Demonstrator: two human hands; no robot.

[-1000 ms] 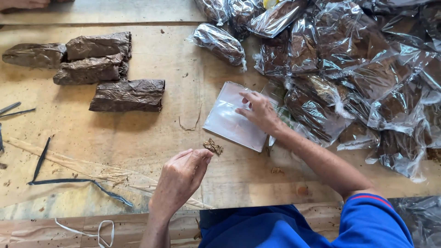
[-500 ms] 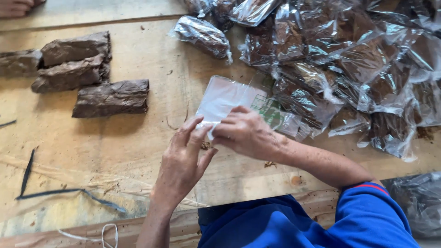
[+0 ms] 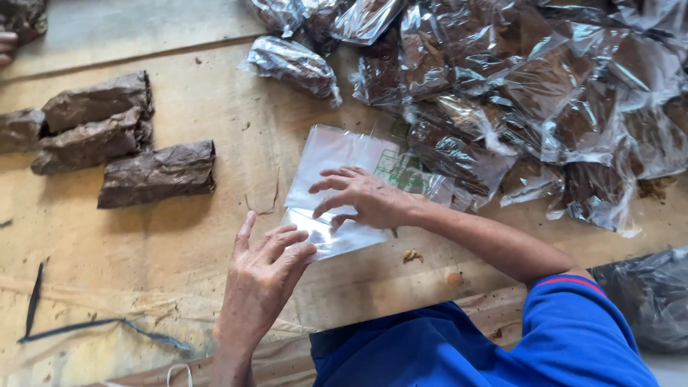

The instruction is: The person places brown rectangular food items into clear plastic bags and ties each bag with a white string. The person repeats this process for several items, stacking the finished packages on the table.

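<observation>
Head view: the empty clear plastic bag (image 3: 337, 190) lies flat on the wooden tabletop (image 3: 179, 244), just left of a big heap of filled bags (image 3: 545, 93) of dark brown leaf. The right hand (image 3: 362, 197) rests on top of the bag, fingers (image 3: 331, 188) spread and pressing it down rather than clenched. The left hand (image 3: 269, 265) comes in from below, its fingers (image 3: 287, 247) flat and touching the bag's near edge — neither hand closes around anything, as far as the picture shows.

Three unwrapped bundles of brown leaf (image 3: 158, 174) lie well apart to the left, and a single filled bag (image 3: 294, 64) sits apart above the hands. A few crumbs (image 3: 411, 255) lie near the right forearm; dark strips (image 3: 36, 304) lie at the lower left.

To handle the thin bag well, I judge that the upper hand should pin one layer while the lower fingers rub or slide the other layer at the near edge — light pressure, since the film is slippery and creases easily. Keeping the bag flat on the wood ought to stop it from skating toward the heap.
</observation>
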